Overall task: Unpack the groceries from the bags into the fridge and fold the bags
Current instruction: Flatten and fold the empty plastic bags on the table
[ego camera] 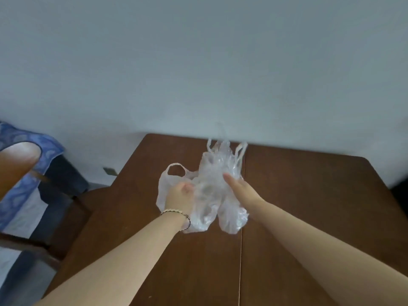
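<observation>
A: What's behind?

B: A plain pale grey-blue wall (198, 62), evenly lit, meeting the far edge of a brown wooden table (309, 206) (one seam runs down it).

A: And left?

B: A dark wooden chair (88, 204), with blue patterned cloth (47, 149) draped beyond it.

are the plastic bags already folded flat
No, the clear plastic bags are a crumpled bunch gripped by the left hand.

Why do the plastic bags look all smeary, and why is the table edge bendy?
In the head view, motion blur smears the plastic bags, worst at the handles; the left hand and right hand look soft too; the wide-angle lens seems to bow the table edge; the light is dim and even, with no glare.
</observation>
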The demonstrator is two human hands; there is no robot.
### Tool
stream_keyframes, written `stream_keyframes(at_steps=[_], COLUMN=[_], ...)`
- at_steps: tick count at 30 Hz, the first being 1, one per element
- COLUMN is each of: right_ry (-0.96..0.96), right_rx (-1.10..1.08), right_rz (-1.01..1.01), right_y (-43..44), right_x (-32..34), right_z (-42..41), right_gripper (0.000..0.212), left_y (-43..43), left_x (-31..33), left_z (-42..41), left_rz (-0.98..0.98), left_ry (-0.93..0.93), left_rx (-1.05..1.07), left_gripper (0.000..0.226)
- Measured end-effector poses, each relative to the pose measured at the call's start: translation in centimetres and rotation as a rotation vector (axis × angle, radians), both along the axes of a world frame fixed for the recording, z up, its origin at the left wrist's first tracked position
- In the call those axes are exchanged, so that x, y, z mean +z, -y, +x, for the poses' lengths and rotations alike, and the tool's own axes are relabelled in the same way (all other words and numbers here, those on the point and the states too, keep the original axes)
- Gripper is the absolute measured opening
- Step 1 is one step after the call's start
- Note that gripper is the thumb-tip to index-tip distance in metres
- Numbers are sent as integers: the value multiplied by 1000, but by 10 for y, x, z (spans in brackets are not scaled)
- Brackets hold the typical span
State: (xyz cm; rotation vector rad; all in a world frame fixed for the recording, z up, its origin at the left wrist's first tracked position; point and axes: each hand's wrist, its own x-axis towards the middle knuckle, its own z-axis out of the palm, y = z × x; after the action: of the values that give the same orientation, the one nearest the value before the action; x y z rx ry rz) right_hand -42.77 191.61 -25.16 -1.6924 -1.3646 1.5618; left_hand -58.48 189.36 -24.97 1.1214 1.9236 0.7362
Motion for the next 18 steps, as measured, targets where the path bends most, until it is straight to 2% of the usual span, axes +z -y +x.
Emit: stream_keyframes(at_steps=[2,3,4,5,6,8,10,12,13,14,15,18], right_ry=[-69,-77,-73,-87,-93,18,206,322,348,371,372,272], right_rx=[69,65,43,10,-18,-55,-9,118,197,255,271,117], right_rz=[142,210,250,256,251,223,188,161,159,166,171,201], right_y=[27,35,45,56,66,92,123,161,177,192,213,263], right_x=[13,14,16,18,20,26,34,44,50,57,63,72], right_z=[-21,-28,-35,-39,-40,-42,-45,-54,-59,-64,-70,-83], right_gripper=[60,55,46,38,35,36,17,11,12,15,22,40], left_y=[11,18,28,39,50,74,97,122,132,143,159,211], left_x=[18,27,36,41,47,55,59,63,58,54,47,38], left_z=[7,12,15,12,6,-19,-50,-72,-81,-88,-96,-108], left_rz=[-45,-89,-123,-99,-18,252,487,509,456,427,438,305], left_ry=[440,673,830,879,764,197,-405,-861,-1001,-1066,-1054,-819], left_rx=[72,117,132,110,-8,-508,-965,-1257,-1341,-1378,-1393,-1331], left_gripper=[19,20,16,13,22,52,90,118,127,132,134,122])
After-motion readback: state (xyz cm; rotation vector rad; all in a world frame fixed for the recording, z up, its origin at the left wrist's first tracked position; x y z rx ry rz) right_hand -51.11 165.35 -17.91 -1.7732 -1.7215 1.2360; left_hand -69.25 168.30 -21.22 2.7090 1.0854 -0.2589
